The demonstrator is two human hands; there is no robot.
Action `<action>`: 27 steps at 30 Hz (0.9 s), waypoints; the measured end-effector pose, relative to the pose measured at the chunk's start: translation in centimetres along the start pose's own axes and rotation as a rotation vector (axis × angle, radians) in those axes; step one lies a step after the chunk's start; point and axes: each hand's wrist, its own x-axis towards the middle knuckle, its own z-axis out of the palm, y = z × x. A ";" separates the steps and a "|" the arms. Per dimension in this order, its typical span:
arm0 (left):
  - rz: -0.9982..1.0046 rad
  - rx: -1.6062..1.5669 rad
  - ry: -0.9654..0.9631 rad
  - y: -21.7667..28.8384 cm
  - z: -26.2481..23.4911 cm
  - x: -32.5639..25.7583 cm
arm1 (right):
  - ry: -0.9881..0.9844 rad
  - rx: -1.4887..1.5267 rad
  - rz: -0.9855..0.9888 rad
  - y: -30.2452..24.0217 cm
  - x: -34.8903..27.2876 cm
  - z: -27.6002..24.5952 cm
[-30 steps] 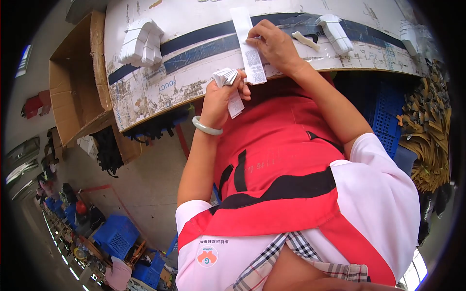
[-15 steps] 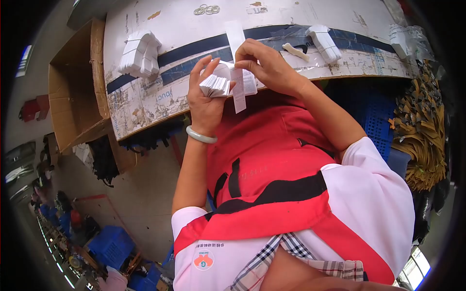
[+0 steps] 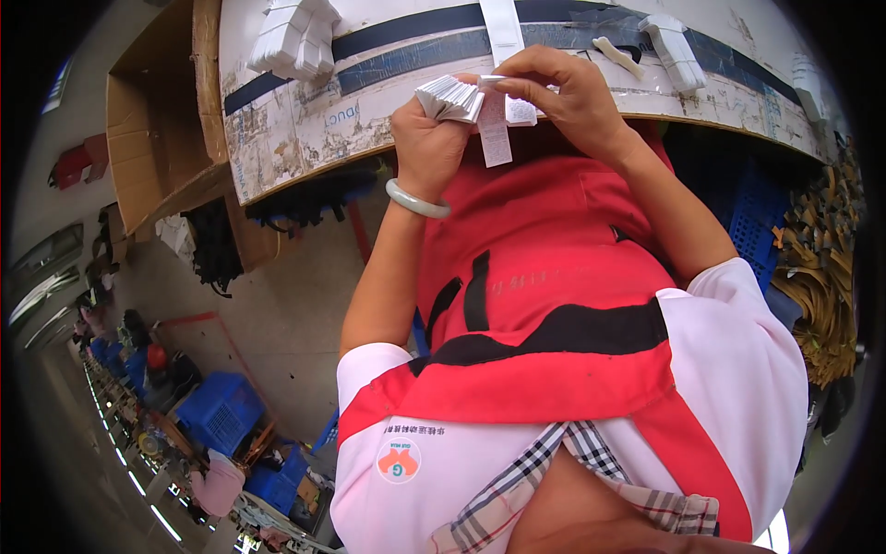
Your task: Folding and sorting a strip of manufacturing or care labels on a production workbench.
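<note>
My left hand (image 3: 429, 152) is closed around a fanned stack of folded white labels (image 3: 450, 99), above the table's near edge. Just to its right, my right hand (image 3: 577, 100) pinches a small folded white label (image 3: 492, 82) between thumb and fingertips. Below the two hands, a printed white label strip (image 3: 496, 140) hangs down over the table edge in front of the red apron. Another long white strip (image 3: 501, 26) lies on the table beyond my right fingers. The left fingertips are partly hidden behind the stack.
Bundled white labels (image 3: 293, 39) lie at the table's left, and another white bundle (image 3: 674, 53) at the right. A cream-coloured piece (image 3: 618, 57) rests beside the latter. An open cardboard box (image 3: 161, 129) stands left of the table. A blue crate (image 3: 757, 222) sits under the right side.
The view has shifted, so the table appears higher and farther right. My left fingers, spread before, have curled behind the stack. My right hand has drawn slightly right and nearer, pinching a label.
</note>
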 end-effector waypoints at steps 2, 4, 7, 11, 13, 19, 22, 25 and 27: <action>0.016 0.000 0.001 0.3 0.4 0.0 | -0.014 0.024 0.023 0.0 -0.1 -0.1; 0.055 0.038 -0.002 0.1 0.3 0.2 | -0.049 0.087 0.073 -0.3 -0.1 -0.3; 0.071 0.026 -0.014 0.0 0.1 0.2 | -0.080 0.106 0.074 0.0 0.0 -0.4; 0.004 0.028 -0.016 0.7 0.4 0.0 | -0.090 0.086 0.071 0.1 0.0 -0.6; -0.318 -0.103 -0.076 1.3 0.2 0.0 | -0.223 0.294 0.322 -0.4 0.2 -1.2; -0.377 -0.360 -0.279 1.0 0.6 -0.5 | -0.247 0.423 0.357 -2.0 -0.2 0.0; -0.419 -0.450 -0.368 0.7 0.7 -0.7 | -0.211 0.457 0.452 -1.2 -0.8 0.6; -0.444 -0.435 -0.353 0.1 0.2 -1.2 | -0.128 0.107 0.150 -0.6 -1.4 1.2; -0.464 -0.473 -0.351 -0.2 -0.3 -1.3 | -0.078 0.001 -0.014 -0.2 -1.7 1.3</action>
